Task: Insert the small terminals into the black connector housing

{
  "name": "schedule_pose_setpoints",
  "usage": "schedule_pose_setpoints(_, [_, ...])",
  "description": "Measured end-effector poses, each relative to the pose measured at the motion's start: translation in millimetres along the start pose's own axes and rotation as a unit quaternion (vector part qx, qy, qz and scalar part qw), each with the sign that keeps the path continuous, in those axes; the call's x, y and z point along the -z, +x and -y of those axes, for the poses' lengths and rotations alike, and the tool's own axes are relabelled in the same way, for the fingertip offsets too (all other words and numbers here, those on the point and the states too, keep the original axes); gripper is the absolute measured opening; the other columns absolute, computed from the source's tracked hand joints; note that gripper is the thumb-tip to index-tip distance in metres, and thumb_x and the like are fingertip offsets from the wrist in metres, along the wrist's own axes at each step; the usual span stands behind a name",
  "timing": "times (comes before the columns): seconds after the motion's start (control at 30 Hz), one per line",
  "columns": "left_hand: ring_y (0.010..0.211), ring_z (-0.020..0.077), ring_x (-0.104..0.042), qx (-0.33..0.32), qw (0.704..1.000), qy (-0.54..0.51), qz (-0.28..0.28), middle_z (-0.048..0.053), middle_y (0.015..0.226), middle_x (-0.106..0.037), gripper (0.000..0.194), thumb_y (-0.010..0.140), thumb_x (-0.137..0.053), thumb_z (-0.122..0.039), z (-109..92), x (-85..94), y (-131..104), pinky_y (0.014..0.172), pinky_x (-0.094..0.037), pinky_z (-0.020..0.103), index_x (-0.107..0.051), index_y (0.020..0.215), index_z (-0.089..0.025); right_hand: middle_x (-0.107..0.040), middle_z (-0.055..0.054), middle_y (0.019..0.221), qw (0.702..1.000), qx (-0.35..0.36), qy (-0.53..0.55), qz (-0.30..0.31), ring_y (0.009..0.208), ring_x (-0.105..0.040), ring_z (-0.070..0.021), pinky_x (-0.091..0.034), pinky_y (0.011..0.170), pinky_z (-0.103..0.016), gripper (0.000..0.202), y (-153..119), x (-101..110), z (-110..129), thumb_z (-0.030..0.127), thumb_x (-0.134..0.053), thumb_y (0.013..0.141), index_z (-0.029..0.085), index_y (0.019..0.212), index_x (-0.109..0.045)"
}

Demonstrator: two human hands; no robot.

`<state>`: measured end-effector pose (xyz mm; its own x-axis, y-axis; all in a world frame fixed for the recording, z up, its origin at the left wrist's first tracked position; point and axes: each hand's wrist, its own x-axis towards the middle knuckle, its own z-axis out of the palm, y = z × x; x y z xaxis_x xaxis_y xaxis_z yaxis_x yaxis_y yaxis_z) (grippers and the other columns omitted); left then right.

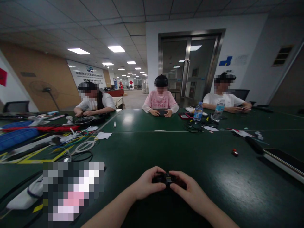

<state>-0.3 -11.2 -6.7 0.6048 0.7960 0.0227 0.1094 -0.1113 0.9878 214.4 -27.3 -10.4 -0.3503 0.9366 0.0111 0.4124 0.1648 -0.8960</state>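
Between my two hands is a small black object (168,180) with a lighter, yellowish patch near its middle; its kind cannot be made out. From the left, my left hand (149,183) grips it with thumb and curled fingers. On the other side my right hand (187,186) closes on it in the same way, thumb at the near side. Both hands are low over the dark green table (133,152), close to its near part. The fingers cover the ends of the object.
A blurred-out patch (78,190) and a white power strip (26,194) lie at left, near cables (83,147) and blue bins (17,139). A small red item (235,152) and a flat device (285,161) are at right. Bottles (198,111) stand farther off. Three people sit opposite.
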Motion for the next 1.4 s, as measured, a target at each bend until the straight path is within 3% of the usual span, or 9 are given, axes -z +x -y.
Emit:
schedule_pose_setpoints(0.5, [0.095,0.0209,-0.057,0.008,1.0,0.005,-0.003,0.006,0.104,-0.06,0.038,0.077,-0.067,-0.023,0.1,-0.2,0.3,0.08,-0.045,0.034,-0.051,0.11,-0.017,-0.064,-0.004,0.109,1.0,-0.01,-0.011,-0.001,0.095,-0.06,-0.0225,-0.048,0.083,-0.035,0.04,-0.8,0.0,2.6,0.033,-0.06,0.079,0.025,0.119,-0.055])
schedule_pose_setpoints(0.63, [0.095,0.0205,-0.058,0.006,1.0,0.006,-0.001,0.006,0.104,-0.06,0.037,0.077,-0.067,-0.02,-0.9,-0.6,0.7,0.081,-0.045,0.034,-0.051,0.11,-0.017,-0.061,-0.005,0.112,1.0,0.015,-0.001,-0.005,0.096,-0.059,-0.0213,-0.048,0.084,-0.035,0.043,-2.5,-0.4,5.2,0.03,-0.058,0.08,0.026,0.122,-0.052])
schedule_pose_setpoints(0.8, [0.094,0.0199,-0.059,0.007,1.0,0.013,-0.005,0.004,0.102,-0.061,0.037,0.075,-0.067,-0.02,-1.2,-1.4,1.5,0.082,-0.046,0.033,-0.051,0.109,-0.018,-0.054,-0.005,0.119,0.998,0.062,-0.012,-0.003,0.102,-0.056,-0.0219,-0.048,0.081,-0.033,0.032,-5.4,-0.5,14.1,0.027,-0.058,0.079,0.028,0.112,-0.06])
schedule_pose_setpoints(1.17, [0.106,0.0231,-0.055,-0.004,1.0,0.024,0.002,0.008,0.116,-0.056,0.053,0.072,-0.069,-0.019,-0.7,-1.2,1.8,0.088,-0.045,0.036,-0.047,0.12,-0.019,-0.059,-0.003,0.105,0.997,0.076,0.001,-0.004,0.092,-0.059,-0.0203,-0.048,0.076,-0.031,0.019,-3.4,-2.3,14.1,0.026,-0.057,0.08,0.026,0.098,-0.064])
schedule_pose_setpoints(1.4, [0.093,0.0205,-0.058,0.016,0.999,0.037,0.005,0.005,0.103,-0.061,0.042,0.074,-0.068,-0.021,-0.8,-1.5,1.8,0.081,-0.046,0.034,-0.052,0.113,-0.017,-0.059,-0.004,0.107,0.997,0.077,-0.001,0.001,0.092,-0.059,-0.02,-0.048,0.076,-0.031,0.022,-4.7,-2.0,12.5,0.024,-0.057,0.08,0.026,0.101,-0.063])
